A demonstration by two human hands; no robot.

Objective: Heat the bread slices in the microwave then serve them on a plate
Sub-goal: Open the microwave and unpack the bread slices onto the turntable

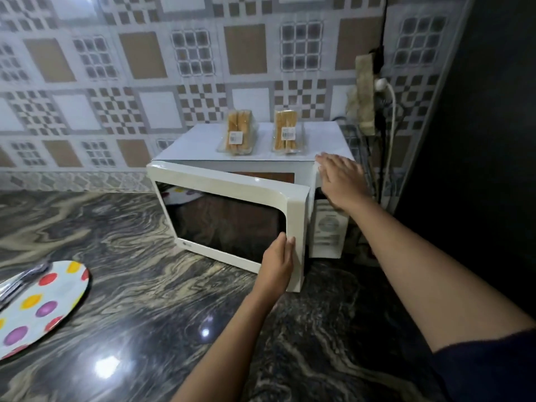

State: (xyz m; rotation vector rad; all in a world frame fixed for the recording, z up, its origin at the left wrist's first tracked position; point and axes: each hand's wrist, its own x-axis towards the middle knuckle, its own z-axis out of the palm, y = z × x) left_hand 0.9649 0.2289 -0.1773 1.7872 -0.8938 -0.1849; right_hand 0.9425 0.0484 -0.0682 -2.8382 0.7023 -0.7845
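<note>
At the far left a polka-dot plate lies on the dark marbled countertop. Its left side is cut off by the picture's edge, and a blurred metallic thing lies across it, too smeared to identify. In the middle stands the white microwave against the tiled wall, its door swung partly out on its left hinge. The door hides nearly all of the cavity, and only a brownish strip shows above its top edge. The dark glass gives back a reflection of the plate and nothing of the inside. On the microwave's top lie two clear packs of bread slices side by side and apart, the left pack and the right pack, each with a small label too blurred to read. The left hand rests against the lower free corner of the door, fingers together and fairly straight on the frame; whether any finger hooks the edge cannot be told. The right hand lies flat on the microwave's upper right front corner, fingers spread and holding nothing, and it covers the top of the control panel, whose markings are illegible. Further right a socket strip and a white cable hang on the wall, beside a dark surface with no detail visible.
</note>
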